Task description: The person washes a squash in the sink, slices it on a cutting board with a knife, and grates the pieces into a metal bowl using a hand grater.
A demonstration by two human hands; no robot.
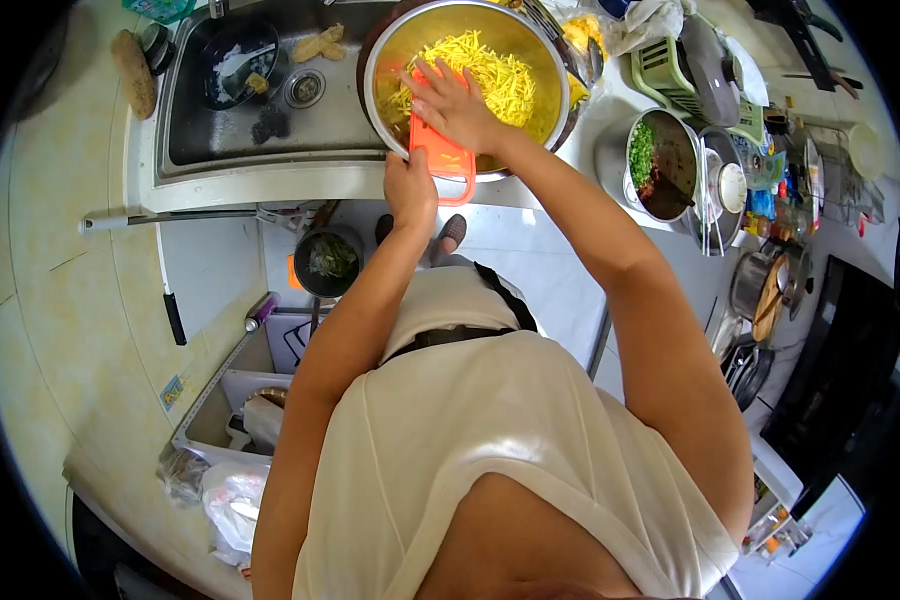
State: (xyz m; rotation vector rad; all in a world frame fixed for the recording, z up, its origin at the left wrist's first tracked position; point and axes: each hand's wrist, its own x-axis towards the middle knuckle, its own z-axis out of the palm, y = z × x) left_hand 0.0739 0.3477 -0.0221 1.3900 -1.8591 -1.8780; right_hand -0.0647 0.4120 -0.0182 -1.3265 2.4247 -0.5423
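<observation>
An orange handheld grater [440, 150] slants over the rim of a large metal bowl [378, 85]. Yellow shreds [500, 75] fill much of the bowl, and a few lie on the grater's lower part. My left hand [410, 188] is closed around the grater's near left edge, below the bowl's rim. Across the grater's upper part lies my right hand [460, 112], palm down with its fingers stretched out and apart. Anything under that palm is hidden.
Left of the bowl is a sink [220, 160] holding a dark basin [238, 65] and ginger-like pieces [320, 45]. A pot [660, 165] with chopped greens stands on the right counter, near a green basket [660, 70]. Below the counter is a bin [328, 262].
</observation>
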